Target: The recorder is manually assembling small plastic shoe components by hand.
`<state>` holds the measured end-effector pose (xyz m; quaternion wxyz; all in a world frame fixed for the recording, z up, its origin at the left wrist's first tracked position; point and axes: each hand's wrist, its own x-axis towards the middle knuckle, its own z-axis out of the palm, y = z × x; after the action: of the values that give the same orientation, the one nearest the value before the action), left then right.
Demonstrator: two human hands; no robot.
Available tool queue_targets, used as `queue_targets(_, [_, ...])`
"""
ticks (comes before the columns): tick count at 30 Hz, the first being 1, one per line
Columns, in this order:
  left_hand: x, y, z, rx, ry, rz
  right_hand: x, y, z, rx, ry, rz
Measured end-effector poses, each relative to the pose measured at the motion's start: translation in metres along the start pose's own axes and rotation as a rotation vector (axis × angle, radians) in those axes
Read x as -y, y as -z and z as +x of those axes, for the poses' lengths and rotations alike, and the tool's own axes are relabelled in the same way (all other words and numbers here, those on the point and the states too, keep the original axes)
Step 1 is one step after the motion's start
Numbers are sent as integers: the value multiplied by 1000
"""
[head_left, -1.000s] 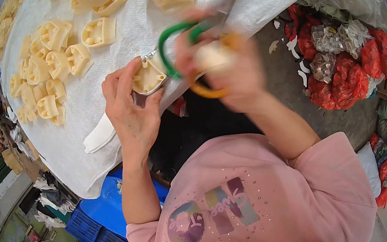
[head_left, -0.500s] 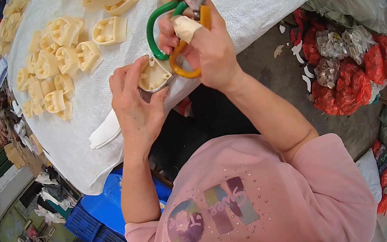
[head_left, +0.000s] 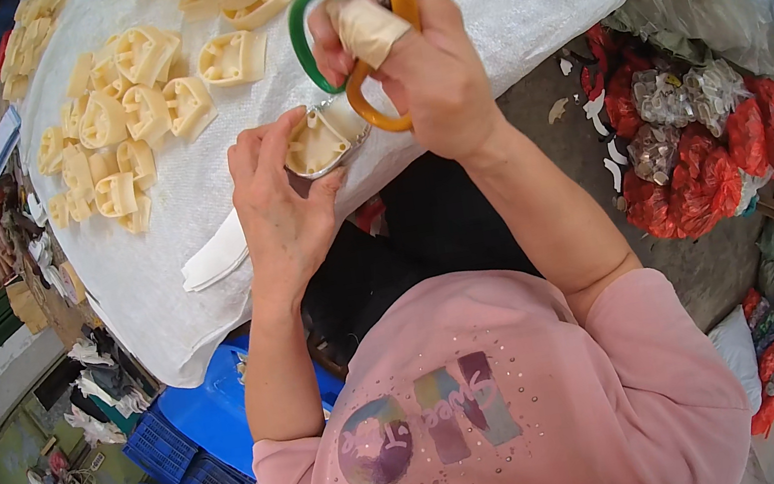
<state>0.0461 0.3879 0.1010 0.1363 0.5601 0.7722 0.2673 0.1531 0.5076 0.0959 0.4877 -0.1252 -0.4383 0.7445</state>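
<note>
My left hand [head_left: 278,193] grips a cream plastic shell-like part [head_left: 319,143] between thumb and fingers. The part has a rounded outline, small posts inside and a shiny silvery covering around its side. Close by on the right, my right hand [head_left: 425,69] holds scissors [head_left: 404,2] with one green and one orange handle loop. Their blades point up and away, past the top of the picture. Beige tape [head_left: 368,30] is wrapped around one digit of that hand. The orange loop hangs right beside the part; whether they touch I cannot tell.
Several similar cream parts [head_left: 137,59] lie grouped on the white woven cloth [head_left: 480,60]. A white strip [head_left: 215,254] lies left of my left wrist. Blue crates [head_left: 161,445] stand low on the left. Red bags [head_left: 700,172] sit on the floor at right.
My right hand and the scissors have shifted slightly right and up. My left hand with the cream part has moved a little to the right, and more silvery covering shows at its right side.
</note>
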Motion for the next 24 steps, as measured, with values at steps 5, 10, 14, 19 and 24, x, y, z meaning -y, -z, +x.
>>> queue_targets(5, [1, 3, -2, -13, 25, -8, -16, 5, -1, -19, -67, -113])
queue_targets(10, [1, -1, -1, -12, -5, -34, -5, 7, 2, 50, -7, -265])
queue_targets(14, [1, 1, -3, -17, -4, -37, 0, -3, -8, 87, 43, -274])
queue_targets(19, [2, 0, -2, -16, -17, -51, -3, 14, -11, 63, -55, -160])
queue_targets(24, [1, 1, -3, -16, -2, -39, 26, 10, -25, 130, -41, -124])
